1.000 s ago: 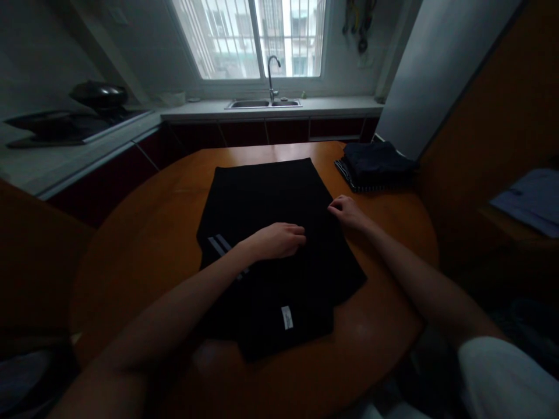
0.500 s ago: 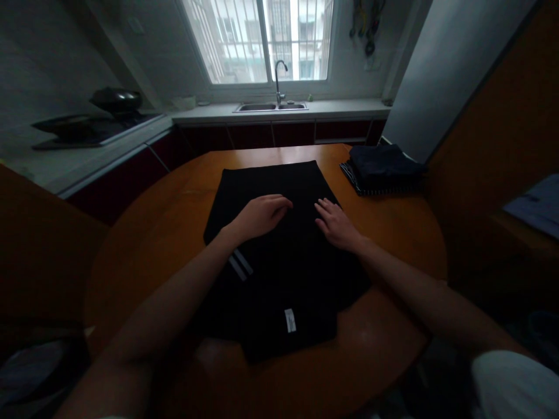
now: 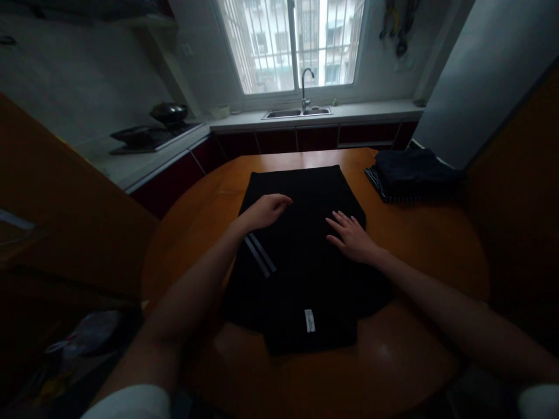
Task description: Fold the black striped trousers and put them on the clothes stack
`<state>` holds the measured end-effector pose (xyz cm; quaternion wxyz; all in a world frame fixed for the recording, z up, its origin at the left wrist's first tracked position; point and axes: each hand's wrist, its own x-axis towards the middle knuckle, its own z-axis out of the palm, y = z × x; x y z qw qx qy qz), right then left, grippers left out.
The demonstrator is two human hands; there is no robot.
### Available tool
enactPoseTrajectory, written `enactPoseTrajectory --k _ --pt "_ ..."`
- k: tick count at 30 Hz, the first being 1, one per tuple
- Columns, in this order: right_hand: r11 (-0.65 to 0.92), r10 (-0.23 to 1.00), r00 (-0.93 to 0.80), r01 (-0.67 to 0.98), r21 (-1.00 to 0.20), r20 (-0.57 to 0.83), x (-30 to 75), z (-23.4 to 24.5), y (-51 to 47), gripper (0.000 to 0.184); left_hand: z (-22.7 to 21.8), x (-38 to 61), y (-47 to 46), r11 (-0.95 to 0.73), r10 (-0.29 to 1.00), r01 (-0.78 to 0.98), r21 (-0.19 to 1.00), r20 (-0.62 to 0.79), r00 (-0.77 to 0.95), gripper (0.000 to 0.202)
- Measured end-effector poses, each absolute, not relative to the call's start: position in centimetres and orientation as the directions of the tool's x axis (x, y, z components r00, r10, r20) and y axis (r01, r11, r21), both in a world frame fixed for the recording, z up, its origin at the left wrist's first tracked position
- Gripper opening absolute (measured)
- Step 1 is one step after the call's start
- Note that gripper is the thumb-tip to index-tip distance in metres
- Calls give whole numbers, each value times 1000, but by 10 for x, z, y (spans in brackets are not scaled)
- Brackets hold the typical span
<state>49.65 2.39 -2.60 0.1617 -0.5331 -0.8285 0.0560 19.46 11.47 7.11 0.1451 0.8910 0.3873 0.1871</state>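
Note:
A black garment (image 3: 305, 267) lies spread on the wooden table (image 3: 196, 221) in front of me. Two pale stripes (image 3: 261, 256) cross its left part, and a small white label (image 3: 310, 320) shows near its closest edge. Above the garment's left half is my left hand (image 3: 267, 210), its fingers stretched to the right and lightly bent, with no cloth visibly gripped. On the right half, my right hand (image 3: 353, 237) has its fingers spread, palm down on or just over the cloth. Whether either palm presses the fabric I cannot tell.
A stack of folded dark clothes (image 3: 414, 174) sits at the table's far right. Behind the table run a counter with a sink (image 3: 297, 113) and faucet (image 3: 304, 90) under a barred window. A pot (image 3: 169, 112) stands on the stove at the left.
The view has turned a little to the left, shifting everything rightward in the picture. My right hand has come slightly nearer to me over the cloth, its fingers more spread.

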Motion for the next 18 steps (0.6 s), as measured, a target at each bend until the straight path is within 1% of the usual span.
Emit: enactPoseTrajectory --k 2,4,7,9,11,14,18 --pt "412 902 -351 872 -262 250 497 -25 25 62 55 184 108 -667 733 653 359 157 662 39" --pt "385 914 -327 886 -258 241 498 -27 26 63 35 169 99 -647 754 699 305 115 647 46" --pt "340 938 -306 906 -253 163 500 -32 30 66 2 147 86 -541 839 806 241 98 535 55" --pt "321 946 -294 913 -253 136 502 -36 34 68 -13 138 80 -481 876 849 219 75 477 59" --pt "285 957 -259 922 -262 128 506 -38 37 71 -20 135 78 -459 887 861 221 54 459 61" --pt "186 981 -162 936 -299 103 516 -40 45 75 -19 137 83 -459 886 858 230 46 462 62" --pt "87 995 -63 929 -360 79 540 -46 58 73 -19 134 91 -444 895 865 233 59 443 64"
